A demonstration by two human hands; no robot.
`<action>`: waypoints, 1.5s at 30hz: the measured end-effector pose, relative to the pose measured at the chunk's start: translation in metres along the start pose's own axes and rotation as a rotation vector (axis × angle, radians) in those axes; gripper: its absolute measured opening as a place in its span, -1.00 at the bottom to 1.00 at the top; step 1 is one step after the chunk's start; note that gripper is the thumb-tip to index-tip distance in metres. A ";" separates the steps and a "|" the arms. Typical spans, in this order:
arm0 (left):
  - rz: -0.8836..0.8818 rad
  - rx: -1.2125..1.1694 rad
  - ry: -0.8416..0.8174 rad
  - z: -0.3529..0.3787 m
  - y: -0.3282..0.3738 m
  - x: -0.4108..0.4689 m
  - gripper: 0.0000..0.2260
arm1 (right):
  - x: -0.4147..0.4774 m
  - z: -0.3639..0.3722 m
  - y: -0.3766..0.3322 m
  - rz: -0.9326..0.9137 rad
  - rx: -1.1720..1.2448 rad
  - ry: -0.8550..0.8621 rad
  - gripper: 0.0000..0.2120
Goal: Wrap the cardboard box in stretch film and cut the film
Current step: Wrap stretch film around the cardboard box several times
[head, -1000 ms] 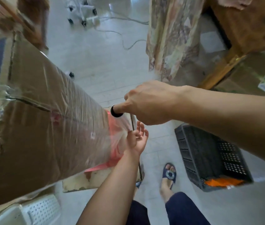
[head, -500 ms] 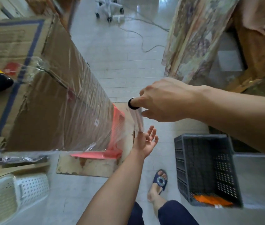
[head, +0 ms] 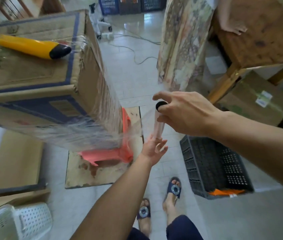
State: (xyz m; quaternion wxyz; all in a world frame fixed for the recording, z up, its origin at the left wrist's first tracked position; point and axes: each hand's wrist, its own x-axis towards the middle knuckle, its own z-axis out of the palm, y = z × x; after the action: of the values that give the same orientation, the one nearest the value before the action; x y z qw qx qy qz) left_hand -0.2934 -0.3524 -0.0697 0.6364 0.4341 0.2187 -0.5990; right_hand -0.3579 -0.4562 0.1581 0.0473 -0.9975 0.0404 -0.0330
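On a pink stool, left of both hands: box, near sides under film. More film stretched taut from the box's corner across to the roll, upright just right of the stool. At the roll's black-capped top, right hand, thumb and fingers curled round it, forefinger lifted. Below, left hand, palm up, fingers loosely spread against the roll's lower end. Flat on the box top, well apart from both hands, yellow cutter. On the floor to the right, dark crate.

Arms outstretched, right hand curled round top of film roll, left hand loose-fingered, palm-up beneath.
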 end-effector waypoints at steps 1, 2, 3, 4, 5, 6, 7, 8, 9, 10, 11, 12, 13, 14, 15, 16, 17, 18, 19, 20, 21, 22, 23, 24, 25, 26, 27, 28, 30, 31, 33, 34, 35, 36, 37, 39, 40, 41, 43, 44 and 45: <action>0.009 0.037 -0.003 -0.008 -0.003 -0.005 -0.57 | -0.004 0.001 -0.008 0.025 0.001 0.013 -0.72; 0.024 0.063 -0.002 -0.013 -0.007 -0.009 -0.42 | -0.007 0.003 -0.015 0.054 -0.003 0.023 -0.71; 0.041 0.078 0.006 -0.017 -0.010 -0.013 -0.34 | -0.009 0.005 -0.020 0.087 -0.009 0.033 -0.70; 0.062 0.067 0.019 -0.018 -0.013 -0.017 -0.30 | -0.011 0.006 -0.025 0.119 -0.015 0.043 -0.68; 0.073 0.023 0.042 -0.019 -0.017 -0.021 -0.32 | -0.014 0.006 -0.029 0.143 -0.018 0.055 -0.67; 0.080 -0.048 0.054 -0.020 -0.019 -0.025 -0.40 | -0.015 0.006 -0.034 0.160 -0.025 0.063 -0.66; 0.073 -0.138 0.060 -0.020 -0.021 -0.028 -0.55 | -0.017 0.006 -0.038 0.171 -0.040 0.072 -0.65; 0.061 -0.227 0.057 -0.022 -0.022 -0.031 -0.71 | -0.017 0.005 -0.042 0.181 -0.060 0.083 -0.63; 0.050 -0.295 0.048 -0.024 -0.025 -0.034 -0.79 | -0.017 0.004 -0.047 0.190 -0.080 0.096 -0.60; 0.040 -0.340 0.030 -0.027 -0.027 -0.034 -0.80 | -0.016 0.003 -0.052 0.199 -0.094 0.104 -0.57; 0.043 -0.364 0.023 -0.030 -0.031 -0.032 -0.81 | -0.014 0.002 -0.057 0.204 -0.101 0.109 -0.54; 0.050 -0.378 0.010 -0.031 -0.034 -0.031 -0.81 | -0.012 0.001 -0.061 0.202 -0.101 0.104 -0.52; 0.059 -0.382 0.010 -0.032 -0.038 -0.029 -0.81 | -0.010 -0.002 -0.065 0.192 -0.097 0.092 -0.52; 0.064 -0.398 0.008 -0.032 -0.040 -0.028 -0.82 | -0.009 -0.004 -0.069 0.174 -0.089 0.077 -0.55; 0.071 -0.417 0.010 -0.033 -0.041 -0.027 -0.83 | -0.008 -0.007 -0.072 0.152 -0.087 0.064 -0.60; 0.078 -0.444 0.009 -0.034 -0.041 -0.024 -0.84 | -0.007 -0.009 -0.073 0.131 -0.091 0.055 -0.65; 0.086 -0.473 0.008 -0.035 -0.040 -0.022 -0.85 | -0.008 -0.012 -0.074 0.113 -0.102 0.054 -0.69; 0.094 -0.510 0.006 -0.036 -0.039 -0.020 -0.86 | -0.009 -0.015 -0.073 0.103 -0.116 0.056 -0.71; 0.103 -0.545 0.008 -0.037 -0.037 -0.018 -0.87 | -0.009 -0.016 -0.073 0.103 -0.127 0.061 -0.74; 0.105 -0.574 0.012 -0.038 -0.036 -0.018 -0.88 | -0.009 -0.018 -0.072 0.114 -0.141 0.058 -0.76; 0.102 -0.596 0.013 -0.038 -0.036 -0.018 -0.86 | -0.008 -0.018 -0.072 0.130 -0.155 0.052 -0.76; 0.098 -0.610 0.007 -0.037 -0.036 -0.020 -0.84 | -0.007 -0.018 -0.074 0.145 -0.169 0.045 -0.75; 0.100 -0.610 -0.002 -0.035 -0.037 -0.023 -0.81 | -0.006 -0.018 -0.076 0.156 -0.173 0.044 -0.72; 0.102 -0.599 -0.002 -0.034 -0.038 -0.024 -0.78 | -0.005 -0.016 -0.079 0.163 -0.171 0.050 -0.71; 0.107 -0.581 0.003 -0.033 -0.039 -0.026 -0.76 | -0.005 -0.014 -0.083 0.164 -0.166 0.065 -0.71; 0.110 -0.570 0.007 -0.033 -0.039 -0.026 -0.75 | -0.005 -0.014 -0.087 0.161 -0.164 0.079 -0.71; 0.115 -0.566 0.008 -0.034 -0.039 -0.027 -0.75 | -0.004 -0.013 -0.090 0.152 -0.151 0.091 -0.72; 0.123 -0.562 0.010 -0.036 -0.037 -0.027 -0.76 | -0.003 -0.014 -0.092 0.145 -0.124 0.092 -0.72; 0.136 -0.539 0.019 -0.040 -0.032 -0.028 -0.81 | 0.000 -0.018 -0.092 0.123 -0.052 0.080 -0.70; 0.138 -0.520 0.023 -0.042 -0.030 -0.028 -0.82 | 0.001 -0.020 -0.090 0.109 -0.026 0.060 -0.69; 0.148 -0.504 0.059 -0.048 -0.022 -0.029 -0.83 | 0.007 -0.024 -0.087 0.105 -0.044 0.026 -0.76; 0.157 -0.514 0.080 -0.051 -0.017 -0.029 -0.82 | 0.009 -0.025 -0.086 0.117 -0.077 0.033 -0.77; 0.164 -0.538 0.086 -0.053 -0.012 -0.028 -0.82 | 0.012 -0.025 -0.086 0.130 -0.116 0.052 -0.74; 0.166 -0.565 0.077 -0.056 -0.008 -0.026 -0.82 | 0.016 -0.022 -0.088 0.142 -0.150 0.065 -0.73; 0.161 -0.590 0.064 -0.058 -0.005 -0.026 -0.84 | 0.019 -0.020 -0.091 0.147 -0.173 0.076 -0.72; 0.145 -0.604 0.054 -0.059 -0.002 -0.028 -0.88 | 0.024 -0.016 -0.099 0.161 -0.194 0.100 -0.71; 0.138 -0.587 0.053 -0.060 -0.002 -0.028 -0.88 | 0.026 -0.014 -0.102 0.178 -0.189 0.115 -0.70; 0.133 -0.552 0.049 -0.060 -0.001 -0.029 -0.88 | 0.028 -0.014 -0.103 0.202 -0.172 0.124 -0.69; 0.132 -0.499 0.045 -0.061 0.002 -0.028 -0.90 | 0.034 -0.014 -0.102 0.256 -0.101 0.118 -0.68; 0.129 -0.493 0.044 -0.060 0.004 -0.027 -0.90 | 0.036 -0.014 -0.100 0.270 -0.060 0.104 -0.69; 0.119 -0.485 0.045 -0.061 0.004 -0.025 -0.89 | 0.039 -0.014 -0.099 0.277 -0.025 0.080 -0.70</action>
State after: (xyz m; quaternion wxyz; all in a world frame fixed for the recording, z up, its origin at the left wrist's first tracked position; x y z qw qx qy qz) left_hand -0.2790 -0.2888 -0.0811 0.7510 0.2943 0.3442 -0.4806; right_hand -0.3124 -0.3623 0.1838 0.0375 -0.9808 0.1799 -0.0652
